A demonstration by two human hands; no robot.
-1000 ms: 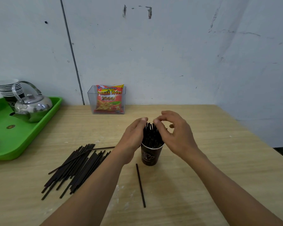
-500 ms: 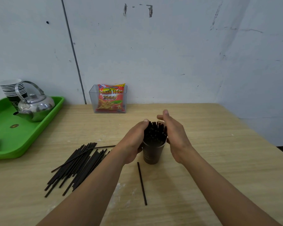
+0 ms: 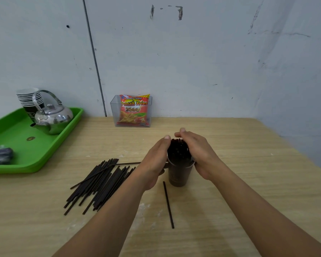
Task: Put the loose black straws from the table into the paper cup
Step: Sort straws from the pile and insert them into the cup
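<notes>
A dark paper cup (image 3: 179,176) stands mid-table, packed with upright black straws (image 3: 178,150). My left hand (image 3: 154,162) cups the left side of that bundle above the rim. My right hand (image 3: 200,154) cups the right side, its fingertips curling over the far tops of the straws. The two hands nearly meet behind the bundle. A pile of loose black straws (image 3: 100,184) lies on the table to the left of my left forearm. A single straw (image 3: 168,204) lies in front of the cup, between my forearms.
A green tray (image 3: 50,151) at the far left carries a metal kettle (image 3: 53,117), stacked cups (image 3: 29,98) and a dark bundle (image 3: 0,155). A clear box with a snack bag (image 3: 132,112) stands against the wall. The table edge runs along the right.
My hands went from fingers spread over the straw tops to pressing in on both sides of the bundle. The view shifted slightly. The loose straws have not moved.
</notes>
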